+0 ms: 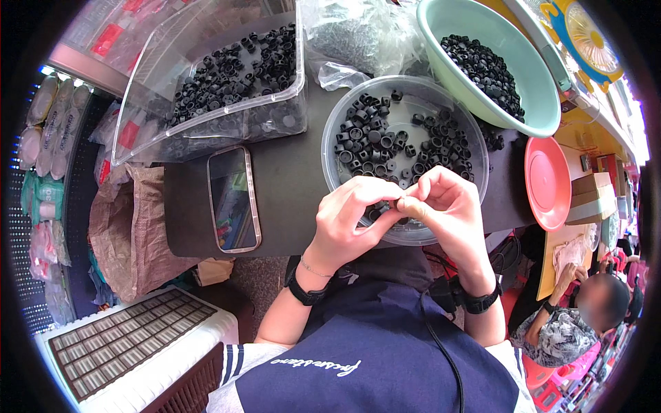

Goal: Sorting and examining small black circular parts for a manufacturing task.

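Just above the near side of a round clear tub (328, 148), my left hand (354, 217) and my right hand (447, 210) meet, thumbs and forefingers pinched together. Between the fingertips a small dark piece (394, 204) barely shows; its black colour matches the parts in the tub, but the fingers cover most of it. Inside the tub lie many small black round plastic caps (372, 134), some with their hollow side up. Each wrist wears a black band.
A clear rectangular bin (303, 110) of black parts stands at the far left, and a pale green basin (544, 103) of them at the far right. A phone (234, 199) lies on the dark table (289, 179). Beside the basin sits a red plate (547, 182). Another person (564, 330) sits at right.
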A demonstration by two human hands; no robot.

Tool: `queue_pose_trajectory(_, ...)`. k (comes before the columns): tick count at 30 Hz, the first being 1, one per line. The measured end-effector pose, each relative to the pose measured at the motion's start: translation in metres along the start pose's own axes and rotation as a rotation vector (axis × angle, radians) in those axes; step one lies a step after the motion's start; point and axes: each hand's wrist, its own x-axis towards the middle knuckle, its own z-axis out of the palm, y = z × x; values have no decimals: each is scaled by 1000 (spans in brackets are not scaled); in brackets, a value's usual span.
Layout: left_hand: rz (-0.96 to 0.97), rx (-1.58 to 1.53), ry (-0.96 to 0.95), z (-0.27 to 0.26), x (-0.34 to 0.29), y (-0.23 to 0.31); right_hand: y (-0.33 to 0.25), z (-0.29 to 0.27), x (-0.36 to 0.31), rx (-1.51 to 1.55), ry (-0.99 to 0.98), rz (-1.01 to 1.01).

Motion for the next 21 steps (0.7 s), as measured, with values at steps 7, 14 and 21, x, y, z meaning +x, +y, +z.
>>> queue_pose_trajectory(7, 53, 21, -1, 3, 4, -3, -23, -15, 0, -152, -15, -57)
queue_pose_trajectory(14, -22, -6, 57, 0, 0, -5, -72, -95, 22, -450, 332, -383)
queue_pose_trajectory(21, -32, -5, 58, -1, -2, -6, -77, -117, 36, -634, 340, -393)
